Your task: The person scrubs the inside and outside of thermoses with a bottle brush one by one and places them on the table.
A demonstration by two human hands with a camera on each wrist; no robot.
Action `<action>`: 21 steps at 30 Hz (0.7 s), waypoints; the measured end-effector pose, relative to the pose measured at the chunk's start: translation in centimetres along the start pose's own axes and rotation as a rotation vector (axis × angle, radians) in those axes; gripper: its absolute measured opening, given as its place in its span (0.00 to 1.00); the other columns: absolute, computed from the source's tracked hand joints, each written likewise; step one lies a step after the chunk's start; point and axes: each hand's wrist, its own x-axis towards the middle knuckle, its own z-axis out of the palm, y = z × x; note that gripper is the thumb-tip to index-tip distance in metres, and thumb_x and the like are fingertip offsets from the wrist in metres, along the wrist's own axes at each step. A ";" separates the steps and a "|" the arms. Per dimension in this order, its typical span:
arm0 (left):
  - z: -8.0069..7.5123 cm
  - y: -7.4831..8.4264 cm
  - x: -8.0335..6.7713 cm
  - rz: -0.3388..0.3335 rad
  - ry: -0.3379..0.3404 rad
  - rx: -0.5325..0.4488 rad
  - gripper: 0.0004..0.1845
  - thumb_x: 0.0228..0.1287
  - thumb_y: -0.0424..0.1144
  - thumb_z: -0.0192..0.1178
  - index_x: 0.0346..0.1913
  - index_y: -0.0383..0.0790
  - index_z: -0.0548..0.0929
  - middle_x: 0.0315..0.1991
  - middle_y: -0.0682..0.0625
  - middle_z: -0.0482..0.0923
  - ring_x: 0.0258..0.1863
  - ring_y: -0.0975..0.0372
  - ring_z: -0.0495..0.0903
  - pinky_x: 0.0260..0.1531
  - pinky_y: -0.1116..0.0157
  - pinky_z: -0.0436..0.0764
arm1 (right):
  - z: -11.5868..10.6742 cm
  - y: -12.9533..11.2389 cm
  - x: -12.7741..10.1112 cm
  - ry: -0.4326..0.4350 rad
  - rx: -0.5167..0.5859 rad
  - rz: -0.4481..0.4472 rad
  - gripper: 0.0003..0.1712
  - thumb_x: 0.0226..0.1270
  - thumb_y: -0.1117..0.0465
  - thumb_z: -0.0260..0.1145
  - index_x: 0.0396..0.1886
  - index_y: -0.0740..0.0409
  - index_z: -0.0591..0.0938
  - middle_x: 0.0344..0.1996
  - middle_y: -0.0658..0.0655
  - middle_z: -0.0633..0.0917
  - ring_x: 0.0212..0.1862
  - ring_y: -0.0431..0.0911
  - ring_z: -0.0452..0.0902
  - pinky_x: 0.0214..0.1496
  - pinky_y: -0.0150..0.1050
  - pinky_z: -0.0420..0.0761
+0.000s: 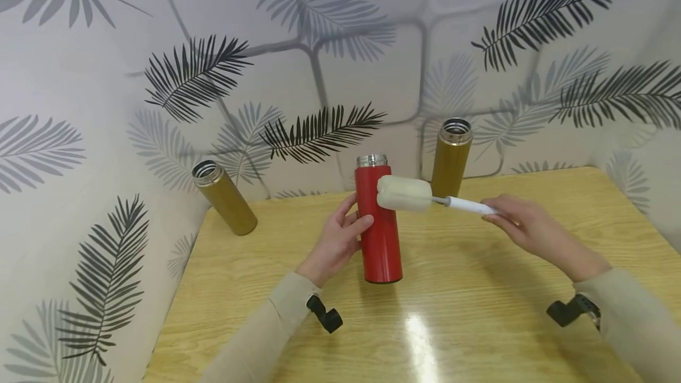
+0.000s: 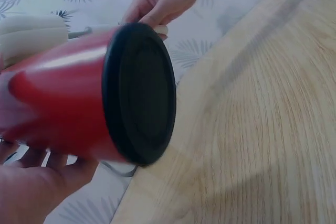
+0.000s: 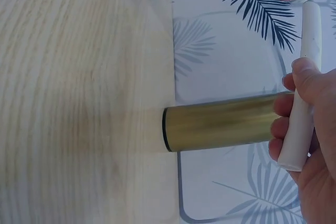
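A red thermos flask (image 1: 380, 247) with a bare steel neck and no lid is gripped by my left hand (image 1: 337, 238), raised off the table and nearly upright. Its black base (image 2: 144, 95) faces the left wrist camera. My right hand (image 1: 524, 226) holds a bottle brush by its white handle (image 3: 310, 35), thumb along the handle and fingers wrapped round it. The brush's cream sponge head (image 1: 405, 193) lies sideways across the upper part of the flask in the head view, below the neck.
Two gold thermos flasks without lids stand on the wooden table (image 1: 255, 312): one flask (image 1: 226, 200) at the back left, another (image 1: 451, 161) at the back, behind the brush. A wall (image 1: 340, 75) with leaf patterns rises right behind the table.
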 end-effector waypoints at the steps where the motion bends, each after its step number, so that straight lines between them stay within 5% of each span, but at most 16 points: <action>1: 0.1 0.0 0.0 -0.006 0.005 0.012 0.37 0.74 0.34 0.60 0.82 0.49 0.59 0.66 0.41 0.75 0.60 0.54 0.79 0.57 0.55 0.82 | -0.1 0.0 0.1 0.000 -0.007 0.007 0.11 0.73 0.62 0.70 0.49 0.63 0.86 0.34 0.50 0.86 0.32 0.34 0.71 0.32 0.29 0.72; 8: 0.5 0.0 0.2 -0.033 0.045 0.111 0.40 0.70 0.39 0.67 0.79 0.47 0.59 0.65 0.39 0.76 0.58 0.53 0.81 0.61 0.55 0.81 | -1.0 -0.3 0.8 0.019 -0.087 0.049 0.17 0.61 0.74 0.74 0.50 0.64 0.86 0.35 0.52 0.87 0.33 0.40 0.77 0.37 0.31 0.75; 14: 0.2 -0.2 0.3 -0.018 0.028 0.084 0.35 0.73 0.37 0.64 0.78 0.48 0.61 0.65 0.40 0.76 0.59 0.54 0.80 0.62 0.56 0.80 | -0.8 -0.5 0.8 0.013 -0.074 0.049 0.22 0.54 0.77 0.76 0.50 0.62 0.87 0.36 0.51 0.88 0.34 0.40 0.77 0.38 0.30 0.75; 21: -0.4 -0.2 0.4 0.014 -0.002 0.070 0.33 0.78 0.40 0.59 0.80 0.47 0.61 0.69 0.42 0.71 0.62 0.55 0.77 0.62 0.53 0.79 | 0.2 -0.6 0.3 -0.036 0.020 0.005 0.10 0.72 0.61 0.71 0.49 0.60 0.87 0.32 0.44 0.83 0.31 0.32 0.67 0.32 0.27 0.69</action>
